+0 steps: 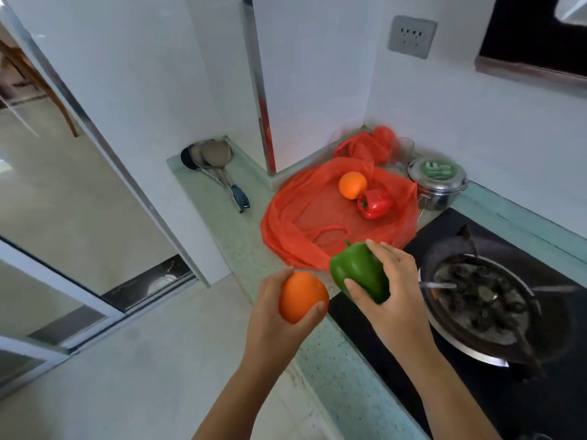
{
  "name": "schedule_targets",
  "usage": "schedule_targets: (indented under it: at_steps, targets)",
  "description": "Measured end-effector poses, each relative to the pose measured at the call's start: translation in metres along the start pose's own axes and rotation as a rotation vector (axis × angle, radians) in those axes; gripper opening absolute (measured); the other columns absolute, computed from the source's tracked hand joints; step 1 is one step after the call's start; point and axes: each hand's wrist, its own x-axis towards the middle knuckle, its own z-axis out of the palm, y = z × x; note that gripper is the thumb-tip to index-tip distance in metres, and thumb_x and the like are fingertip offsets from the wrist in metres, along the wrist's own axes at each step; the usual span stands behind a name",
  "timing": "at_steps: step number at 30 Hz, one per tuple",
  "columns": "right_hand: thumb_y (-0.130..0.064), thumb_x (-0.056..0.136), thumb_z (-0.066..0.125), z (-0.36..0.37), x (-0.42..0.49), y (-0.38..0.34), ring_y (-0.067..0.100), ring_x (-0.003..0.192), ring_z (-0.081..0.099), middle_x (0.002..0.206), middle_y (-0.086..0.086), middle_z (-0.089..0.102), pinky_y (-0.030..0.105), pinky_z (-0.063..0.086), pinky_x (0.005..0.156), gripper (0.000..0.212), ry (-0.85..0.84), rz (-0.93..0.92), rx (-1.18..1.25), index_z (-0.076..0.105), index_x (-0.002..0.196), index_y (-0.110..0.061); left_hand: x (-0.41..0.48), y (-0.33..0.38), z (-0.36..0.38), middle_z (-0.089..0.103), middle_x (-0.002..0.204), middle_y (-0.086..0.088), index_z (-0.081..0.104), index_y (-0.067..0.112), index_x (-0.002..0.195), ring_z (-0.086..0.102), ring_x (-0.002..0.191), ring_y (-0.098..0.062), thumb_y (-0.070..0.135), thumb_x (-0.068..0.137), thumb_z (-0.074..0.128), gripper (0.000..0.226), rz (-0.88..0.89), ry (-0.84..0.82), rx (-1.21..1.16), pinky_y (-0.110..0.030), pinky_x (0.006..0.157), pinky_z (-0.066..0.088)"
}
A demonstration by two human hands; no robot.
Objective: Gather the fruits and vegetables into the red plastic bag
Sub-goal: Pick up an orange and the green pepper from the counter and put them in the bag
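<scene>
While left hand [273,315] clasps orange [301,296], right hand [397,296] green pepper [359,271]: wok [482,296], tin [438,182] beside red bag [305,217].

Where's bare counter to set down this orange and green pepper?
Bare counter lies between the spatulas and the red bag, and in front of the bag beside the stove. The back corner is crowded: bag, steel tin, glass. The wok fills the burner.

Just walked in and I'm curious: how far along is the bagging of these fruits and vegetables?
About halfway. One orange and a red pepper already rest on the spread red plastic bag. The left hand holds a second orange, the right hand a green pepper. Those two remain to go in.
</scene>
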Motion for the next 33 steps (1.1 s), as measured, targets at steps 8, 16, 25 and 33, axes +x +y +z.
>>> schedule_targets:
  at_steps: [8, 16, 25, 33]
  targets:
    - [-0.034, 0.076, 0.071, -0.006, 0.01, 0.021, 0.003, 0.118, 0.035, 0.126, -0.008, 0.033, 0.016, 0.029, 0.092, 0.059, 0.078, 0.154, -0.064, 0.038, 0.124, -0.041, 0.054, -0.007, 0.028, 0.042, 0.11, 0.029, 0.044, 0.037, 0.118, 0.045, 0.101, 0.01, 0.038, 0.07, 0.077, 0.059, 0.049, -0.082, -0.039, -0.014, 0.077, 0.039]
    - [-0.029, 0.073, 0.074, 0.014, 0.038, 0.033, 0.003, 0.117, 0.035, 0.125, -0.01, 0.034, 0.017, 0.032, 0.092, 0.062, 0.226, 0.296, -0.157, 0.041, 0.124, -0.041, 0.128, -0.025, 0.049, 0.046, 0.118, 0.023, 0.046, 0.032, 0.124, 0.043, 0.105, 0.014, 0.031, 0.072, 0.075, 0.06, 0.077, -0.255, -0.102, -0.004, 0.077, 0.036]
    - [-0.029, 0.073, 0.074, 0.075, 0.125, 0.05, 0.011, 0.122, 0.036, 0.129, -0.004, 0.037, 0.028, 0.035, 0.1, 0.064, 0.311, 0.466, -0.228, 0.045, 0.13, -0.028, 0.259, -0.065, 0.058, 0.05, 0.12, 0.013, 0.049, 0.026, 0.122, 0.046, 0.106, 0.007, 0.035, 0.069, 0.078, 0.061, 0.091, -0.42, -0.132, 0.004, 0.081, 0.029]
    - [-0.029, 0.075, 0.073, 0.129, 0.175, 0.087, 0.016, 0.123, 0.038, 0.13, -0.004, 0.037, 0.037, 0.039, 0.101, 0.063, 0.368, 0.571, -0.267, 0.045, 0.131, -0.026, 0.335, -0.104, 0.084, 0.047, 0.121, 0.01, 0.045, 0.031, 0.121, 0.045, 0.108, 0.003, 0.06, 0.059, 0.06, 0.07, 0.152, -0.563, -0.077, 0.001, 0.086, 0.029]
